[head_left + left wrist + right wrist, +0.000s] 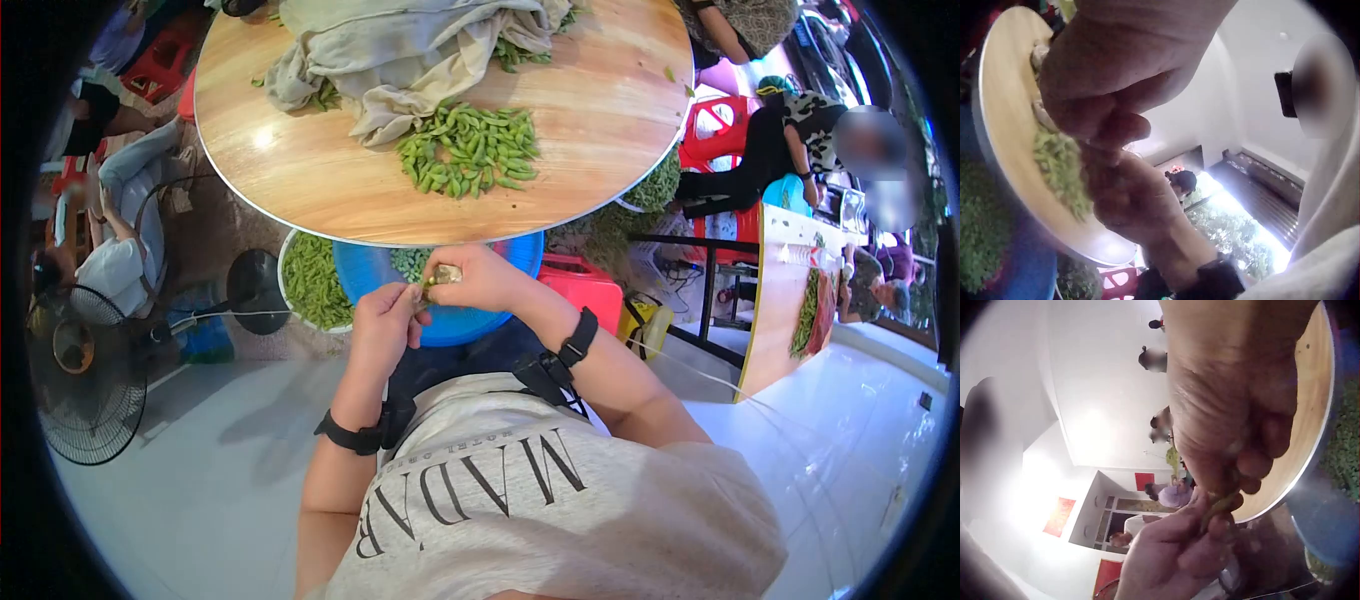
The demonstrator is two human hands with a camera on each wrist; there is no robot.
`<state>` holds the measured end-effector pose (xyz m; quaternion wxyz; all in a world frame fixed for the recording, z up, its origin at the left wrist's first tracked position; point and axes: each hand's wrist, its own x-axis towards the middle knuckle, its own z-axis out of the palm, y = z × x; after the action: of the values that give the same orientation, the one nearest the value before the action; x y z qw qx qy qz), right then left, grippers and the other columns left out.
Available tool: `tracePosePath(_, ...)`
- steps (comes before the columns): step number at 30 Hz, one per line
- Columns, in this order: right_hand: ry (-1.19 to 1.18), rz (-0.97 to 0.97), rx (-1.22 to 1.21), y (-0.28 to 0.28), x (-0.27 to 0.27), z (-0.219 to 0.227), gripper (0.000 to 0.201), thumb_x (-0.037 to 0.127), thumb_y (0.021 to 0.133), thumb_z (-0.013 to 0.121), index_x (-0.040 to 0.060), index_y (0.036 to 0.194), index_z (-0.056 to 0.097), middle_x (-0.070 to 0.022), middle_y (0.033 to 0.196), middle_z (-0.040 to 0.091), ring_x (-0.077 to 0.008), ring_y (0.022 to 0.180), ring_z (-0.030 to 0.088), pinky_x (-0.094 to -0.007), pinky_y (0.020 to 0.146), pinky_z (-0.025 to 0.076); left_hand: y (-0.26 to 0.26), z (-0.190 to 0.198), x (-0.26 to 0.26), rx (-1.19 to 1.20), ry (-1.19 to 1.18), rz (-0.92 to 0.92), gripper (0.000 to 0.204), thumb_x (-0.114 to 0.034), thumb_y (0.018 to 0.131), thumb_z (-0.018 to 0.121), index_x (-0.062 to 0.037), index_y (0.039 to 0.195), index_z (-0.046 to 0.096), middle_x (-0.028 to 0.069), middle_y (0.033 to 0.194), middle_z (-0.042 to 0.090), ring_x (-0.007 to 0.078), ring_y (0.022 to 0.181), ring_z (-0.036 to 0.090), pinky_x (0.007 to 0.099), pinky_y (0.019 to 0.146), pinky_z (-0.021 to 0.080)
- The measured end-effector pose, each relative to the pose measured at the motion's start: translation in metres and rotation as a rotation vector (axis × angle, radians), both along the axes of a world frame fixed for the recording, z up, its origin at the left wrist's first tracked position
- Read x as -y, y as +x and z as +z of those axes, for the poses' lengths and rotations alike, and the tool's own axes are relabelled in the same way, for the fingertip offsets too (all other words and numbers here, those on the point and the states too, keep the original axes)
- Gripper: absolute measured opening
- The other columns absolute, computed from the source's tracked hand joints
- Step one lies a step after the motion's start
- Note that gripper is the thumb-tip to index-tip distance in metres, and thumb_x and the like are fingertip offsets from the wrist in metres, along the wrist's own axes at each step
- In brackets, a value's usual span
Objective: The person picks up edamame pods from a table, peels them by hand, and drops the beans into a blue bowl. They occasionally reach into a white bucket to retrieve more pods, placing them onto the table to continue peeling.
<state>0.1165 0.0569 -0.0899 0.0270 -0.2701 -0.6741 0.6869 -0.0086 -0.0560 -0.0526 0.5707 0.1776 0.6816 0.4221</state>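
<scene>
Over a blue basin [365,275], both hands meet fingertip to fingertip. The left hand [385,322] pinches one end of a green pod, which shows between the hands in the right wrist view [1219,505]. Curled fingers of the right hand [478,278] grip the pod's other end. A small shiny, pale thing [447,273] shows at the right hand's fingers; what it is, I cannot tell. Small green beans [408,262] lie in the basin. In the left wrist view the left hand [1129,62] hides the pod, with the right hand [1141,200] below.
A round wooden table [300,170] stands just beyond the basin, with a pile of pods [468,150] and a crumpled cloth [400,50] on it. Left of the basin is a container of pods [315,280]; right, a red stool [585,290]. A fan [85,370] stands far left.
</scene>
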Motion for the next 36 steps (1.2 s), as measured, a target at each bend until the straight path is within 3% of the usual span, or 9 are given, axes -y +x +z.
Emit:
tracePosePath(6,-0.047,-0.029,0.263,0.006,0.008,-0.035,0.019,0.017,0.068,0.061,0.0042,0.082,0.061,-0.0084,0.063,0.059,-0.0170,0.061,0.058,-0.0300,0.055,0.046,-0.002,-0.050,0.014,-0.407,-0.090,-0.157,0.020,-0.017,0.081,0.055,0.0006,0.075,0.062,0.0066,0.058,0.057,0.0112,0.047,0.050,0.0261,0.045,0.039)
tracePosePath(9,0.596,-0.079,0.057,0.021,0.010,-0.075,0.022,0.021,0.068,0.062,0.0046,0.083,0.062,-0.0139,0.070,0.060,-0.0282,0.066,0.059,-0.0368,0.059,0.047,-0.028,-0.078,0.029,-0.496,-0.178,-0.090,0.019,-0.017,0.080,0.057,0.0010,0.081,0.062,0.0083,0.061,0.058,0.0130,0.050,0.053,0.0279,0.047,0.041)
tracePosePath(12,0.616,-0.207,0.300,0.026,-0.029,-0.064,0.017,0.018,0.070,0.058,0.0019,0.076,0.058,-0.0196,0.075,0.056,-0.0358,0.072,0.057,-0.0424,0.062,0.046,-0.063,-0.086,0.041,-0.473,-0.267,0.097,0.028,-0.012,0.077,0.059,0.0050,0.100,0.056,0.0119,0.066,0.059,0.0144,0.047,0.055,0.0245,0.038,0.041)
tracePosePath(15,0.852,-0.326,0.383,0.028,-0.073,-0.061,0.016,0.016,0.071,0.055,0.0015,0.078,0.057,-0.0206,0.083,0.053,-0.0375,0.076,0.056,-0.0437,0.064,0.045,-0.077,-0.080,0.042,-0.808,-0.394,-0.084,0.034,-0.008,0.076,0.060,0.0063,0.106,0.053,0.0171,0.077,0.060,0.0187,0.052,0.059,0.0259,0.042,0.046)
tracePosePath(23,0.976,-0.419,0.150,0.032,-0.108,-0.078,0.020,0.014,0.070,0.059,0.0012,0.085,0.058,-0.0136,0.068,0.055,-0.0268,0.062,0.057,-0.0383,0.052,0.044,-0.003,-0.035,-0.032,-0.168,-0.028,0.150,0.028,-0.012,0.081,0.055,0.0038,0.105,0.055,0.0099,0.084,0.061,0.0134,0.054,0.058,0.0195,0.042,0.037)
tracePosePath(26,-0.435,-0.518,-0.006,0.028,-0.087,-0.023,0.017,0.013,0.074,0.060,0.0009,0.085,0.059,-0.0038,0.055,0.049,-0.0113,0.046,0.047,-0.0255,0.041,0.035,0.028,-0.008,-0.060,0.072,0.076,0.243,0.026,-0.011,0.083,0.053,0.0040,0.104,0.056,0.0081,0.082,0.061,0.0112,0.051,0.056,0.0181,0.040,0.035)
tracePosePath(29,-0.644,-0.436,-0.167,0.028,-0.065,-0.001,0.013,0.012,0.077,0.059,0.0010,0.084,0.059,0.0029,0.052,0.043,-0.0031,0.043,0.034,-0.0179,0.039,0.025,0.034,0.008,-0.073,0.173,0.135,0.225,0.022,-0.010,0.083,0.053,0.0040,0.100,0.058,0.0070,0.077,0.062,0.0092,0.047,0.052,0.0183,0.040,0.036)
tracePosePath(33,-0.326,-0.336,-0.084,0.027,-0.060,0.025,0.019,0.018,0.082,0.056,-0.0008,0.084,0.058,0.0013,0.054,0.045,-0.0042,0.044,0.037,-0.0182,0.040,0.029,0.033,0.007,-0.072,0.033,0.082,0.175,0.017,-0.006,0.081,0.056,0.0033,0.093,0.060,0.0055,0.072,0.062,0.0060,0.043,0.046,0.0180,0.040,0.035)
tracePosePath(36,-0.442,-0.261,-0.022,0.035,-0.070,0.024,0.037,0.035,0.087,0.048,-0.0007,0.080,0.057,0.0000,0.055,0.046,-0.0052,0.045,0.039,-0.0185,0.041,0.030,0.037,0.018,-0.072,-0.019,0.114,0.228,0.013,-0.004,0.077,0.059,0.0031,0.089,0.061,0.0040,0.069,0.061,0.0052,0.043,0.044,0.0183,0.040,0.035)
